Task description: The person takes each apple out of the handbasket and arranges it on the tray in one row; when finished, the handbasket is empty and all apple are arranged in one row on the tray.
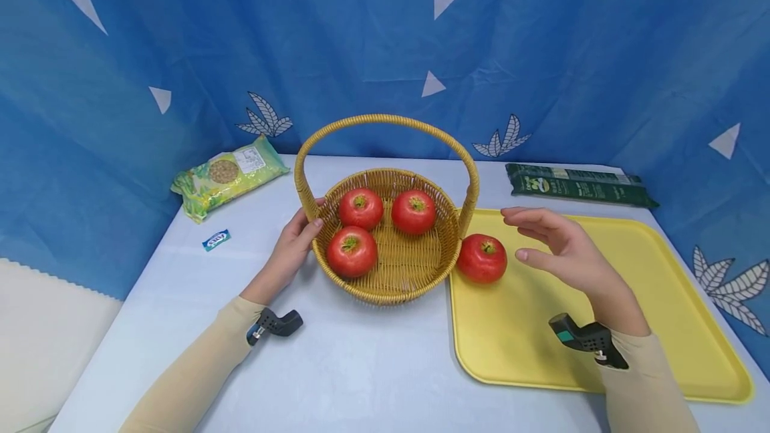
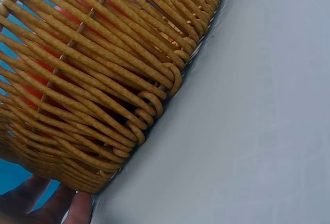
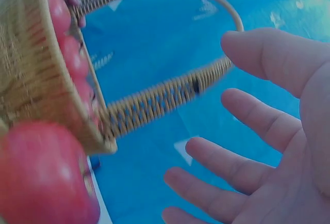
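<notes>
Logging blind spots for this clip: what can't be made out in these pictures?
- Left hand: head view shows it against the basket; the rim hides how its fingertips lie.
- Left wrist view: wicker screens the tomatoes; only red shows through.
- Tomato on the tray: blurred and cut off in the right wrist view.
- Packet labels: too small to read.
</notes>
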{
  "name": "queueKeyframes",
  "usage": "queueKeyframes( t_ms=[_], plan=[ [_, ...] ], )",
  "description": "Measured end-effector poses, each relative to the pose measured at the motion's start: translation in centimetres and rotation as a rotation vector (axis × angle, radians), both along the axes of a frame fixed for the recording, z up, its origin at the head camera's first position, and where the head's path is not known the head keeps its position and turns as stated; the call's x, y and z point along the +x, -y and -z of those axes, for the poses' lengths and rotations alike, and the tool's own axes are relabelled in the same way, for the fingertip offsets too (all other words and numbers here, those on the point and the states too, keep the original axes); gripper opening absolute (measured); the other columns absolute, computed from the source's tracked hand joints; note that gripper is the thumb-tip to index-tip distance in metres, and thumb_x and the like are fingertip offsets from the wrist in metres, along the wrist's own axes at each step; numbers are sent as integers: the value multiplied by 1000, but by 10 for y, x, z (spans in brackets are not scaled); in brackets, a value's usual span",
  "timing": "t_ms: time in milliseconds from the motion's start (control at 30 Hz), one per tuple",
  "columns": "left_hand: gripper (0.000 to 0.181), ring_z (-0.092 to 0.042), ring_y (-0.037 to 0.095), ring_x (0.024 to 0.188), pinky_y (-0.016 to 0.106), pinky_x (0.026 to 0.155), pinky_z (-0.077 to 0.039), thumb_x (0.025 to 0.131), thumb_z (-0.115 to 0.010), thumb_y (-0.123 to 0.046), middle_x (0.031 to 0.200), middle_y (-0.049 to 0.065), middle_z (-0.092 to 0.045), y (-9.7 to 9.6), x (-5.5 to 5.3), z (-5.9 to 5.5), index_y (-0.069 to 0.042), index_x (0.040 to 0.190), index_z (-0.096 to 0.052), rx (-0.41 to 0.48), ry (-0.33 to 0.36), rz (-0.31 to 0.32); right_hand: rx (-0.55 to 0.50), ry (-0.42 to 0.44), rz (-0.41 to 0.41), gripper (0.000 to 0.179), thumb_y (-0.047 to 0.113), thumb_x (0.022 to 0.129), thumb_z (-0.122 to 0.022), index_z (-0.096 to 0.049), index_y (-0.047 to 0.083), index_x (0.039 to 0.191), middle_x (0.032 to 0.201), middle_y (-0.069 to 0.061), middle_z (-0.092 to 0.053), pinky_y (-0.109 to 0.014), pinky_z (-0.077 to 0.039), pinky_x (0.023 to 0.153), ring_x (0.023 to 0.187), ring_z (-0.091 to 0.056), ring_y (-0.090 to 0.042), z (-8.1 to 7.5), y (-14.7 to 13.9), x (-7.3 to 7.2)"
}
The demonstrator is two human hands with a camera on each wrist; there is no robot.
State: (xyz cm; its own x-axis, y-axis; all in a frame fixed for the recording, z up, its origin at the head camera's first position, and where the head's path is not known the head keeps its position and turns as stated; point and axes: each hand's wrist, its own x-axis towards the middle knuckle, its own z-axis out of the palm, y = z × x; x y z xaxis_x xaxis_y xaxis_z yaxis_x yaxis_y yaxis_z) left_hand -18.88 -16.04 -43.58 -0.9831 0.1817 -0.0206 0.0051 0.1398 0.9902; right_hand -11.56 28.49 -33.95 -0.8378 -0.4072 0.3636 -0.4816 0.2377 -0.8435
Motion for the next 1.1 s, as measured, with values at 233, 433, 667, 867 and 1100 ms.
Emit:
queueKeyframes(
  t_ms=[233,433,667,867,1100],
  plan=[
    [51,-41,35,147,37,107,-48,109,-44,-27,163,17,-36,0,1,-2,-17,159,-34,-19,-1,2,99,-38,-66,46,-17,83,-68,-62,-4,126,141,5,-62,-14,-49,104,131,-55,0,-8,28,6],
    [51,-40,33,147,44,111,-45,109,-45,-28,163,16,-36,1,0,-2,-17,158,-35,-9,-5,-4,259,23,-119,42,0,89,-73,-64,8,129,143,-8,-61,-28,-54,103,131,-53,1,-17,61,0],
    [50,-39,34,149,48,113,-44,109,-45,-25,164,15,-35,0,0,-1,-18,158,-35,-12,10,-7,317,78,-172,41,13,91,-75,-64,9,131,139,-9,-63,-52,-54,103,128,-60,-28,-8,115,-14],
    [49,-42,35,145,23,94,-50,110,-44,-24,163,17,-36,0,-1,0,-17,158,-36,0,7,-10,331,109,-197,43,17,91,-73,-64,10,132,134,-6,-65,-55,-50,109,130,-58,-33,12,159,-36],
    [49,-45,37,143,21,90,-51,110,-44,-25,162,18,-38,1,-1,2,-18,157,-36,-3,-10,3,351,97,-144,40,17,90,-71,-65,14,130,132,-1,-65,-48,-53,106,129,-58,-23,23,191,-46]
  ],
)
